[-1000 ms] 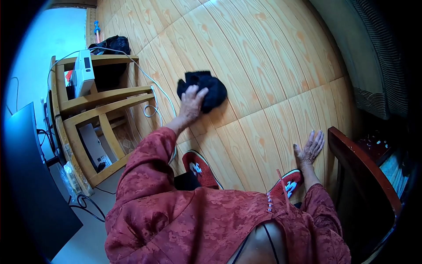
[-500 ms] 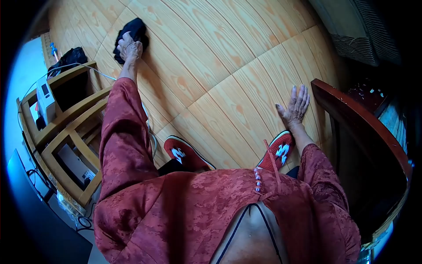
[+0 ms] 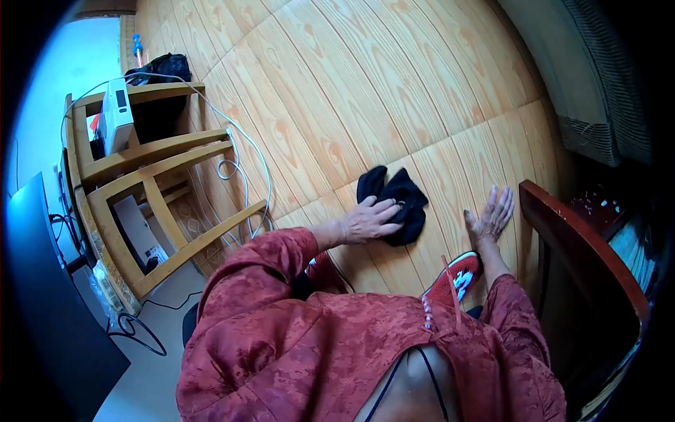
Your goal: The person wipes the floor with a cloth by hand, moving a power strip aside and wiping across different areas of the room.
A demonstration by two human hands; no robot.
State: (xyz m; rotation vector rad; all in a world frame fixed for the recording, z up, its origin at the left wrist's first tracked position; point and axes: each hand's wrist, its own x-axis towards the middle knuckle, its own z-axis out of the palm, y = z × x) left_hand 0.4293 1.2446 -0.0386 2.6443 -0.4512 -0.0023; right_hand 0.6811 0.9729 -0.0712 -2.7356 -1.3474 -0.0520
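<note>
A crumpled black cloth [image 3: 402, 211] lies on the wood-patterned floor [image 3: 337, 105], in front of my feet. Over its left side, my left hand [image 3: 371, 220] presses down with the fingers spread and slightly bent, gripping the fabric. My right hand [image 3: 489, 219] is open, palm down with fingers apart, just beyond the red knitted shoe [image 3: 455, 276] on my right foot. Whether that palm touches the floor I cannot tell. The other red shoe [image 3: 327, 271] is partly hidden under my left sleeve.
Wooden chairs [image 3: 162, 165] stand at the left, with a white box-shaped device [image 3: 117, 116] and a looping white cable [image 3: 264, 169]. Behind them lies a black plastic bag [image 3: 165, 67]. At the right are a dark red wooden panel [image 3: 587, 235] and a large grey item [image 3: 583, 77].
My left hand has swept the black cloth from the far left of the floor to near my feet. My right hand stays spread in much the same place. The view has shifted slightly left.
</note>
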